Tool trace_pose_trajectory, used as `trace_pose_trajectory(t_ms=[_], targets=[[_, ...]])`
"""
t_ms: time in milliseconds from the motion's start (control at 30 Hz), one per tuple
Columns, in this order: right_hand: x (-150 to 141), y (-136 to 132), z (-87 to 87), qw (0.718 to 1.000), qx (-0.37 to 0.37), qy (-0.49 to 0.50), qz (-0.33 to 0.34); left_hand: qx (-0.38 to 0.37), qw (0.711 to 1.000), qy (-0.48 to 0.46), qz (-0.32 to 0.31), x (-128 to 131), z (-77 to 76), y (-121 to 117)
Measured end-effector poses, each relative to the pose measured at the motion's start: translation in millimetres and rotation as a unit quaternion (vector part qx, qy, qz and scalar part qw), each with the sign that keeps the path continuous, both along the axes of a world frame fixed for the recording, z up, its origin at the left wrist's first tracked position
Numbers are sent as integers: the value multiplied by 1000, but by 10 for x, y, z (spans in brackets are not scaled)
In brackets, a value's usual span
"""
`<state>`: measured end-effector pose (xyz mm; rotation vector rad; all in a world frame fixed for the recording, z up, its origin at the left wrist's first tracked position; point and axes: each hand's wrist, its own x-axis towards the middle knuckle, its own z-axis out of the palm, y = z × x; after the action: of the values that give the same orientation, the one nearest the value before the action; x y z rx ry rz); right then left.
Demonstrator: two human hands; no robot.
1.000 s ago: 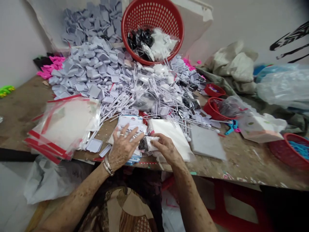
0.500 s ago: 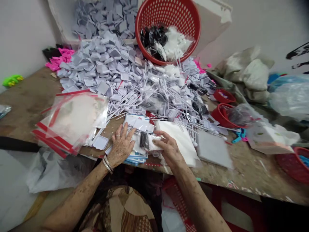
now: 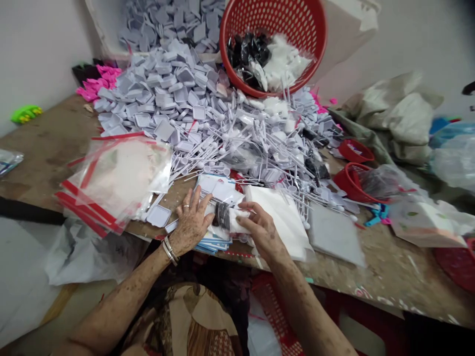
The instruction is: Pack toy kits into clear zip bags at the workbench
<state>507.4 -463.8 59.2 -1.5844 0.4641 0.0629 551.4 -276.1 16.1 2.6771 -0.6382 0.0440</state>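
Note:
My left hand (image 3: 193, 217) lies palm down with its fingers stretched out, at the left edge of a stack of blue-and-white cards (image 3: 212, 244). My right hand (image 3: 262, 228) pinches the right end of a small packet (image 3: 222, 216), partly black and partly white, between thumb and fingers. That packet rests over the cards, between my two hands. Just beyond my fingertips are pale plastic pieces (image 3: 218, 187) on a printed card. To the left of my left hand sits a small pale-grey tray (image 3: 159, 216). White sheets (image 3: 285, 217) lie partly behind my right hand.
A heap of pale-grey plastic parts (image 3: 159, 94) covers the back of the table. Behind it leans a red basket (image 3: 274, 10) holding black and white packets. Clear red-edged bags (image 3: 118, 173) lie left; a grey sheet stack (image 3: 336, 235) and small red baskets (image 3: 351, 183) stand right.
The whole scene has shifted slightly to the right in view as the camera turned. My hands keep nearly the same places around the packet, with the right still pinching it.

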Motion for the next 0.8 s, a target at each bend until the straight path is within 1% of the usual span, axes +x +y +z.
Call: trace_pose_trajectory(t_ms=[67,100,133,200,300,400,467,533,633,700,733,800], targets=[[1,-91,30,996,-72,4,51,5,1000,-9,-2,-5,-3,-3],[-1,-144,43,994,-83,11,67,7,1000,-13,-1,-6,-3,-6],[-5,-192,51,994,-74,19,75,10,1000,-14,1,-8,-4,-9],[-21,-257,51,996,-25,42,78,12,1000,-14,3,-9,-4,-16],[-46,-244,15,994,43,65,82,12,1000,-15,2,-13,-3,-28],[-43,-149,-11,993,65,70,75,11,1000,-19,3,-21,-3,-44],[-33,-105,1,994,58,62,74,12,1000,-22,3,-29,-11,-50],[-34,-107,25,996,15,44,77,14,1000,-27,-2,-38,-20,-47],[-59,-177,30,990,-128,7,63,15,999,-42,-2,-58,1,-34],[-77,-224,-9,979,-200,-5,49,13,997,-70,-5,-82,68,-41],[-83,-239,-36,975,-217,-6,46,8,996,-87,-15,-98,117,-57],[-90,-256,-85,973,-221,5,58,-6,993,-111,-51,-135,236,-126]])
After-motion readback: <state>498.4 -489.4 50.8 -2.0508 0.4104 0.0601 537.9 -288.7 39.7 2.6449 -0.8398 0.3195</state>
